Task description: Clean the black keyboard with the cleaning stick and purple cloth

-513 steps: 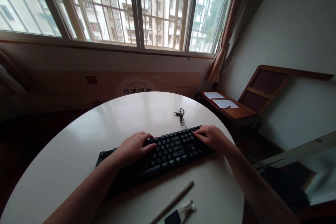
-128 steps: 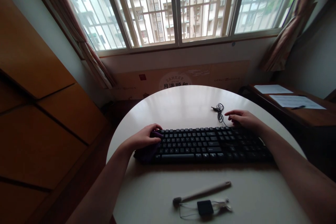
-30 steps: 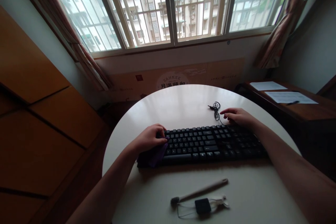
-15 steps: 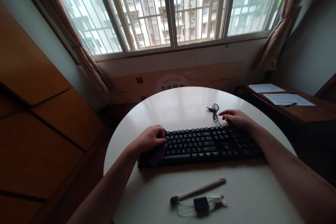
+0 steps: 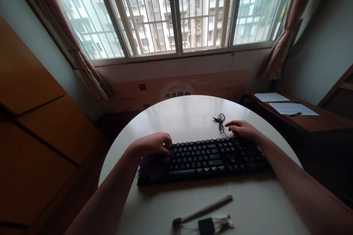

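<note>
A black keyboard (image 5: 193, 158) lies across the white round table. Over its left end, my left hand (image 5: 156, 143) is closed on a purple cloth (image 5: 153, 167), which drapes across the keys there. My right hand (image 5: 242, 130) rests at the keyboard's far right edge, fingers stretched out to the left and somewhat curled. Close to those fingertips is the keyboard's bundled black cable (image 5: 221, 122). Nearer to me lie a grey-handled brush (image 5: 206, 208) with a dark bristle head and a small black square piece (image 5: 206, 226) with pale cord and a whitish clip.
The white round table (image 5: 182, 114) curves away towards the window. To the right stands a brown side table (image 5: 306, 119) with paper sheets (image 5: 293, 108) and a pen. An orange-brown cabinet (image 5: 41, 147) is at the left, and a printed cardboard box (image 5: 176, 84) leans below the window.
The view has shifted slightly, so the table sits lower and further left. My left hand still grips the purple cloth at the keyboard's left end, its wrist now more raised.
</note>
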